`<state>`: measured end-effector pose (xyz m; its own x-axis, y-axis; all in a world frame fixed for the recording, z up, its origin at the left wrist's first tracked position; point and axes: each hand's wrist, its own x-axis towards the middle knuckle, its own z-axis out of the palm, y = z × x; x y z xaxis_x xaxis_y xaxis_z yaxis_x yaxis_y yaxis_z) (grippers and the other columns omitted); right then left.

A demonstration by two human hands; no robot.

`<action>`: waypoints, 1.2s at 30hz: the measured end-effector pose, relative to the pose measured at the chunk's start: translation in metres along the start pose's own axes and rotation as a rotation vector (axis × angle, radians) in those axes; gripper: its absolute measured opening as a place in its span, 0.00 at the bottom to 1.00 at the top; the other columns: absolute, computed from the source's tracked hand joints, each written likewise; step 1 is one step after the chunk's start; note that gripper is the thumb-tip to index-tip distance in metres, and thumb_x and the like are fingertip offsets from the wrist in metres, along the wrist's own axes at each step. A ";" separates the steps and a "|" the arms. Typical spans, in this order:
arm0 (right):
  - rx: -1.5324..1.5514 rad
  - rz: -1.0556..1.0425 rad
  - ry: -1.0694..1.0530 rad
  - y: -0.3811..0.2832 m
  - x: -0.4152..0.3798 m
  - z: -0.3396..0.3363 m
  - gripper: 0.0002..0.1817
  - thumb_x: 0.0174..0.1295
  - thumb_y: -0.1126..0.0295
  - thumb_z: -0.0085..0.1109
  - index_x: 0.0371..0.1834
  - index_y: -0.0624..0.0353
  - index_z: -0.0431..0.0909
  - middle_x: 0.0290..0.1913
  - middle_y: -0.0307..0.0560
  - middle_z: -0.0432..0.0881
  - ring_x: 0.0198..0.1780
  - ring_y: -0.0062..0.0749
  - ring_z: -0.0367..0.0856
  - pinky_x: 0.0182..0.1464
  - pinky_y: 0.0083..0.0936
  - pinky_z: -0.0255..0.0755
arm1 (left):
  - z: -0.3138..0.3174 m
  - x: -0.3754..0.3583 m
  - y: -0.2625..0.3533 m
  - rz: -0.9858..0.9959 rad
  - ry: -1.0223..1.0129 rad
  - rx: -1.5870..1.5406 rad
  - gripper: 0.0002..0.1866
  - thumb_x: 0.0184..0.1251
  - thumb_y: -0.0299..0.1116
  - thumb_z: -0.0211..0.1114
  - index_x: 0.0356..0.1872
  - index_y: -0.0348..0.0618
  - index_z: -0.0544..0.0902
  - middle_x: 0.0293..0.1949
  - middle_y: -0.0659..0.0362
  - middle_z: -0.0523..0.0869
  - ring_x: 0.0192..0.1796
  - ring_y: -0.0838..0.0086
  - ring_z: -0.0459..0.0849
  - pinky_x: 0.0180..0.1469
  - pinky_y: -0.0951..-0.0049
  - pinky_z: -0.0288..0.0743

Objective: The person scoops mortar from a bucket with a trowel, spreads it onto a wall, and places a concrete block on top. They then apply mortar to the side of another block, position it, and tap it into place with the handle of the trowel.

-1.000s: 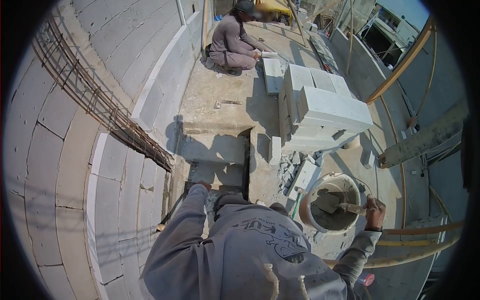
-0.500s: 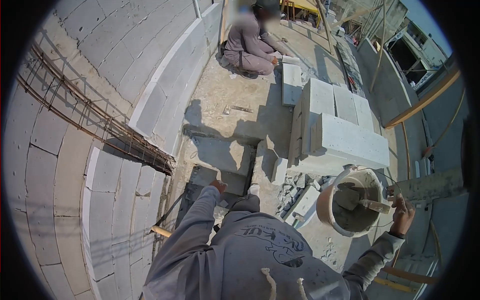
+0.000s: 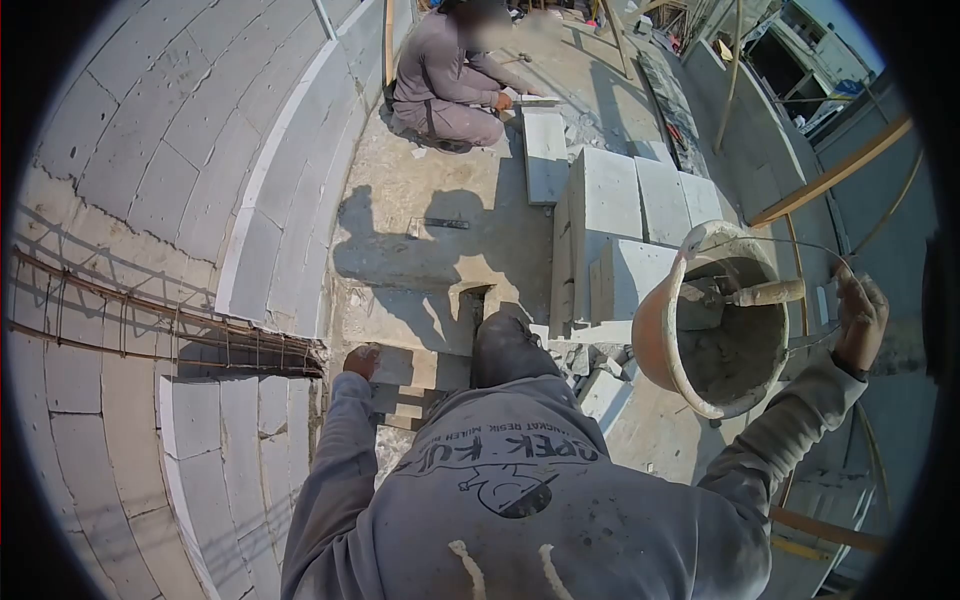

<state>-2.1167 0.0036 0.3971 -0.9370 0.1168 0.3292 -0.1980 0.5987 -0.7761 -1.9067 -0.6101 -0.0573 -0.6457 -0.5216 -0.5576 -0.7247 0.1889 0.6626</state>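
Observation:
My right hand [image 3: 861, 318] is closed round the wire handle of a mortar-stained bucket [image 3: 660, 335], which hangs tilted to its left. Grey mortar [image 3: 735, 350] fills the lower part of the bucket, and a trowel with a wooden handle [image 3: 765, 293] lies in it. My left hand [image 3: 362, 361] is over at the left, beside the stepped blocks [image 3: 420, 366] below me; its fingers are too small and bunched to tell whether they hold anything. One bent knee [image 3: 510, 350] shows between my arms.
A co-worker [image 3: 445, 75] crouches at the top beside a flat pale block [image 3: 545, 155]. Stacked white blocks [image 3: 610, 195] stand behind the bucket, with rubble [image 3: 575, 360] in front. Rusty rebar [image 3: 150, 310] juts along the block wall [image 3: 270, 220] at left. A wooden pole [image 3: 835, 172] slants at right.
The bucket has come up off the floor area and tilted, raised by my right hand. My left hand has shifted left. The view has moved, and my knee has come forward.

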 end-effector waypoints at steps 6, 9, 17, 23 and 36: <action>0.114 -0.081 -0.008 0.014 0.113 0.044 0.13 0.55 0.64 0.56 0.22 0.62 0.72 0.16 0.28 0.63 0.17 0.09 0.55 0.20 0.13 0.45 | 0.026 0.050 -0.067 -0.286 -0.099 -0.173 0.16 0.59 0.34 0.61 0.44 0.33 0.76 0.34 0.51 0.84 0.31 0.67 0.84 0.32 0.72 0.79; 0.085 -0.029 -0.066 0.022 0.161 0.075 0.12 0.55 0.64 0.55 0.21 0.61 0.72 0.15 0.27 0.61 0.15 0.08 0.52 0.18 0.13 0.41 | 0.010 0.033 -0.038 -0.579 -0.045 -0.192 0.19 0.58 0.36 0.61 0.46 0.32 0.74 0.36 0.49 0.83 0.31 0.65 0.84 0.32 0.68 0.80; -0.038 0.063 -0.189 0.089 0.258 0.183 0.15 0.47 0.66 0.62 0.12 0.63 0.71 0.12 0.31 0.61 0.17 0.15 0.54 0.20 0.19 0.46 | -0.014 0.183 0.077 -0.654 -0.133 0.051 0.19 0.65 0.45 0.51 0.52 0.47 0.73 0.43 0.59 0.82 0.41 0.70 0.81 0.40 0.59 0.71; -0.106 0.255 -0.430 0.130 0.299 0.250 0.16 0.48 0.67 0.61 0.10 0.65 0.69 0.12 0.36 0.63 0.17 0.19 0.57 0.22 0.23 0.51 | 0.051 0.314 0.306 0.151 -0.113 -0.123 0.16 0.62 0.38 0.55 0.41 0.32 0.77 0.30 0.57 0.82 0.31 0.75 0.80 0.35 0.78 0.73; -0.136 0.467 -0.411 0.227 0.336 0.297 0.18 0.53 0.61 0.58 0.13 0.64 0.72 0.09 0.38 0.65 0.11 0.20 0.61 0.16 0.20 0.52 | 0.174 0.331 0.480 0.329 -0.523 0.439 0.23 0.57 0.47 0.57 0.45 0.38 0.78 0.43 0.47 0.81 0.47 0.57 0.79 0.51 0.66 0.70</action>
<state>-2.5618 -0.0564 0.1720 -0.9550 0.0922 -0.2818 0.2711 0.6565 -0.7039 -2.5101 -0.5474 -0.0114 -0.7960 0.0605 -0.6022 -0.4335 0.6374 0.6371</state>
